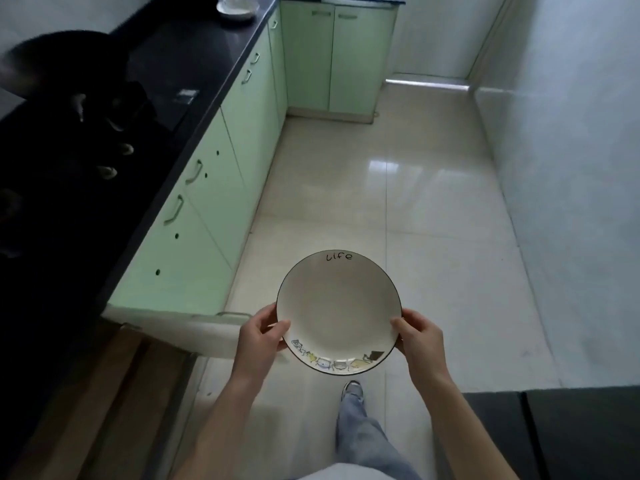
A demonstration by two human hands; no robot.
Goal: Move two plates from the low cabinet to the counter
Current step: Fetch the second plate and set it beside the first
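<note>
Both hands hold one white plate (338,311) level above the tiled floor (433,237): the left grip (262,336) and the right grip (417,336) are clamped on its opposite rims. The dark bench (194,60) lies at the left, apart from it.

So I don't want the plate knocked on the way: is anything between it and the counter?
Nothing visible blocks it. The plate is held over the floor by the left hand and right hand. The black counter lies up to the left; a dark pan occupies its near part, the stretch beyond looks bare.
</note>
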